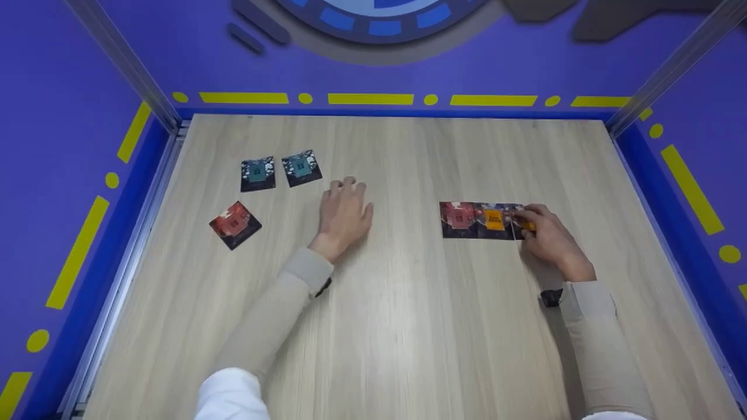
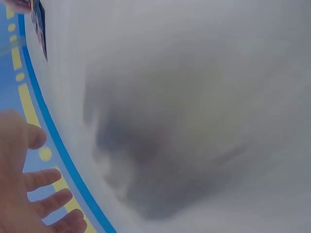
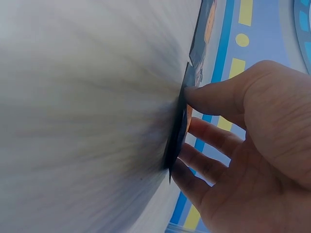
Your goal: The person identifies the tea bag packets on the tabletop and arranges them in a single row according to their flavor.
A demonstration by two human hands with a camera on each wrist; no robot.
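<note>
My right hand (image 1: 547, 234) holds a dark card with an orange panel (image 1: 526, 224) at the right end of a row, its thumb and fingertips on the card's edges. In the right wrist view, this card (image 3: 178, 128) lies close to the table, partly covered by the fingers. Left of it in the row, another orange-panelled card (image 1: 494, 220) adjoins a red card (image 1: 458, 219). My left hand (image 1: 344, 219) hovers low over the table, palm down, fingers loosely spread and holding nothing; the left wrist view shows its relaxed fingers (image 2: 51, 204).
Two teal cards (image 1: 257, 171) lie apart at the back left, the nearer-to-centre one slightly turned. In front of them, a red card (image 1: 235, 225) sits rotated like a diamond. Blue-purple walls (image 1: 373, 76) border the wooden table (image 1: 385, 326) at the back and sides.
</note>
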